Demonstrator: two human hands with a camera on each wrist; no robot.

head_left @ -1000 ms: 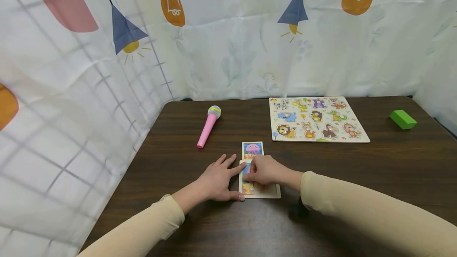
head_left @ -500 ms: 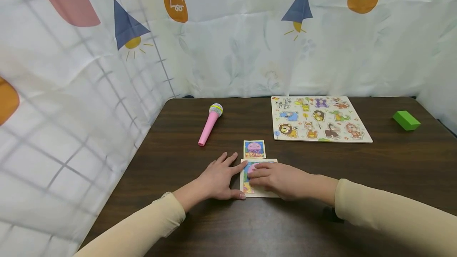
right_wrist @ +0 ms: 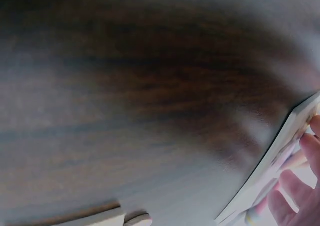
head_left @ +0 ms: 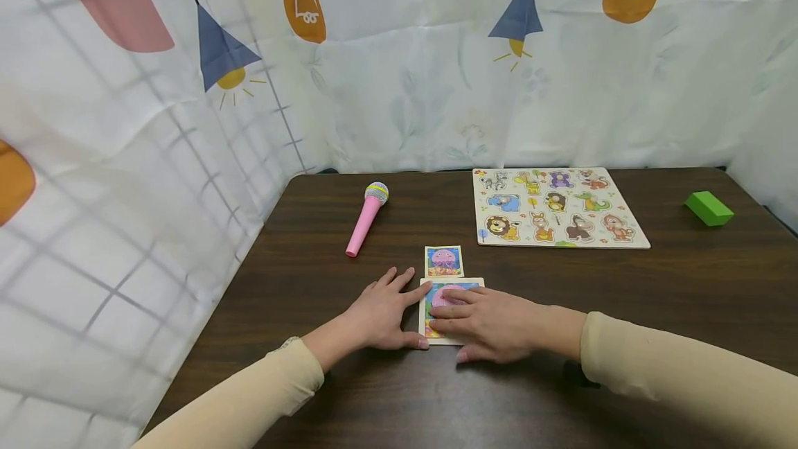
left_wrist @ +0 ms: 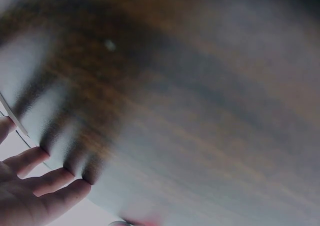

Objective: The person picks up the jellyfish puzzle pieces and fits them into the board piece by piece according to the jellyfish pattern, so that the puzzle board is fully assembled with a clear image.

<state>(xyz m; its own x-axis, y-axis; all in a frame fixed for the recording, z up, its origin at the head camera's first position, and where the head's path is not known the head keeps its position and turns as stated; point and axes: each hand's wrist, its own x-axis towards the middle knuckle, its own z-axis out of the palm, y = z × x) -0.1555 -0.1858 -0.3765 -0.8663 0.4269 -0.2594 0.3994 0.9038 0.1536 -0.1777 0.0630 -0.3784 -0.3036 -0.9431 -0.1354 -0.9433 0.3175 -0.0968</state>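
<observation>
A person wears plain cream: the left sleeve (head_left: 240, 393) creases toward its cuff (head_left: 312, 360), where a mottled grey patch (head_left: 290, 343) marks the upper edge, while a black item (head_left: 580, 374) (mostly hidden from view) shows beneath the smoother right sleeve (head_left: 679, 373).

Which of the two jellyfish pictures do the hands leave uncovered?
The small card, beyond the jellyfish board: it shows whole, while the right hand partly covers the jellyfish board.
</observation>
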